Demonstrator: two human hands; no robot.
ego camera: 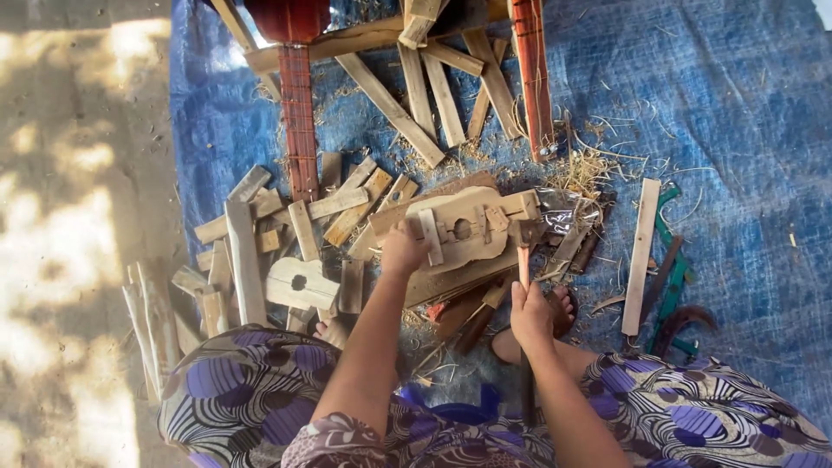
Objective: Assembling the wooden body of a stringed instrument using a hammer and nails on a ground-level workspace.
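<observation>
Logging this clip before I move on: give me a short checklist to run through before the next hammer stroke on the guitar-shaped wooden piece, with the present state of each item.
1. Left hand steadies the pale guitar-shaped wooden body: ok, it presses on the body's left end.
2. Right hand grips the wooden-handled hammer: ok, closed around the handle.
3. Hammer head over the workpiece: ok, it sits at the body's right end.
4. Left fingers away from the hammer head: ok, they are at the opposite end.
5. Nail or peg under the head: cannot tell.
6. Bare foot away from the stroke: not ok, it lies just below the hammer.
</observation>
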